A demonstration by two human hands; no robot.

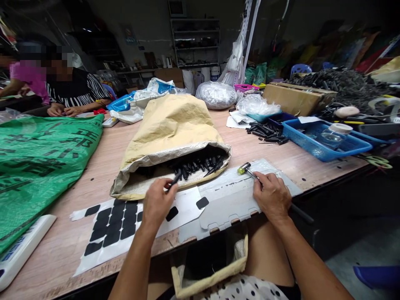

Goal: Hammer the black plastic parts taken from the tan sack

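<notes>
My left hand (158,203) pinches a slim black cylindrical part (175,181) in front of the mouth of a tan woven sack (175,121). Inside that mouth lie several similar black parts (200,164). A small hammer (246,169) with a yellowish-green face is gripped in my right hand (272,195); its dark handle sticks out behind the fist. Under the hammer head is a grey flat board (231,189) on the table edge. Left of it, a white sheet (125,246) carries black rounded-square stickers (115,221), partly hidden by my left forearm.
A second tan sack (212,277) gapes open on my lap. A green bag (46,166) and a white box (26,250) lie at left. Blue trays (328,143), loose black parts (268,132) and a cardboard box (293,100) stand at right. People sit at far left.
</notes>
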